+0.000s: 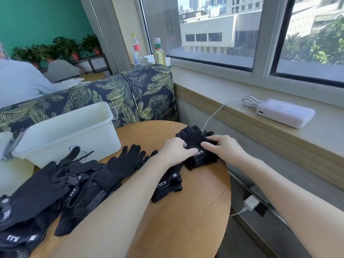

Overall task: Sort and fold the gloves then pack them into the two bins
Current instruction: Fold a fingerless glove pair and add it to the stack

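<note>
- Left hand point(175, 148): palm down on the stack of folded black gloves point(200, 155), fingers curled over its near-left part, thumb pointing toward the right hand. Pressing rather than lifting; the stack sits flat on the round wooden table point(195, 211).
- Right hand point(221, 146): fingers bent, tips on the right side of the same stack, thumb laid across the top beside the white "5.11" print. Whether it pinches a layer or only rests on it: cannot tell.
- The two thumbs nearly meet over the stack; glove fingers point(193, 131) stick out beyond both hands, toward the window wall.
- Just behind the left wrist, partly under the forearm: another folded black glove point(167, 185), logo facing up, apart from the stack.
- Further left of the left forearm: a loose heap of unfolded black gloves point(74, 185), overlapping, some with dotted palms showing, spread to the table's left edge.
- Beyond the heap, left of the left hand: a white plastic bin point(70, 135), open top, inside not visible. A second white bin point(11, 175) touches it at the frame's left edge, mostly cut off.
- Right of the right hand, on the window ledge: a white power bank point(284, 112) with coiled cable.
</note>
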Tool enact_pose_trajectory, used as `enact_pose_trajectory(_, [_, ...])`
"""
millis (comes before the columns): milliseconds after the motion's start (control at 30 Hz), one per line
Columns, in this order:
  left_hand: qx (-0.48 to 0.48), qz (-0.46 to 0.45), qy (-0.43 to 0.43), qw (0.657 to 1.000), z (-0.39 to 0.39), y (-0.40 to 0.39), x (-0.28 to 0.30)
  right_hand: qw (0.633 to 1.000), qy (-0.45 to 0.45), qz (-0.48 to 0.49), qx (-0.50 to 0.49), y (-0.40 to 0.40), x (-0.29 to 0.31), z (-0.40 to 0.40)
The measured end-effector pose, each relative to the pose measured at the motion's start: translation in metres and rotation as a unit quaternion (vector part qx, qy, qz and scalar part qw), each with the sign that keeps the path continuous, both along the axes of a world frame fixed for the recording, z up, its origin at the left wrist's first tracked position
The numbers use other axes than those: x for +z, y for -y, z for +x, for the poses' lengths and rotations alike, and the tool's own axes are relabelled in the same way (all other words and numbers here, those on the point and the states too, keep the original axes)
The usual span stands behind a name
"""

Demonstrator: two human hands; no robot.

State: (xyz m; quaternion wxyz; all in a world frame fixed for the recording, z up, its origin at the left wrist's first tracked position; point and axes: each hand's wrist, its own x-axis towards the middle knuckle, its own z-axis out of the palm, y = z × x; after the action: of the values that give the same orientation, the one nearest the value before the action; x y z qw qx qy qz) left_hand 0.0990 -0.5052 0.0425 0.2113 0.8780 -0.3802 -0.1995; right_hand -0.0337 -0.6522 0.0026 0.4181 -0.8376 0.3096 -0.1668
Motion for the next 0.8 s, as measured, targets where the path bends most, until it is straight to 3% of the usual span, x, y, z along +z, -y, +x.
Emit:
enact_pose_trajectory(333, [-0.017, 0.047, 0.028, 0.998, -0.024, -0.033, 0.004, 0.999, -0.035, -0.013, 0.027, -0.031, 0.01, -0.03])
enact_pose_trajectory(467, [0.017, -0.036, 0.1, 0.994, -0.035, -0.051, 0.006, 0.999, -0.011, -0.039, 0.005, -0.039, 0.019, -0.035])
enact_pose_trajectory(633, [0.07, -0.158, 0.103, 0.979, -0.055, -0.111, 0.008, 0.99, -0.022, -0.12, -0.075, -0.066, 0.029, -0.045])
enact_pose_trajectory(800, [0.129, -0.227, 0.11, 0.959, -0.086, -0.196, -0.008, 0.981, 0.069, -0.172, -0.055, -0.134, 0.033, -0.055])
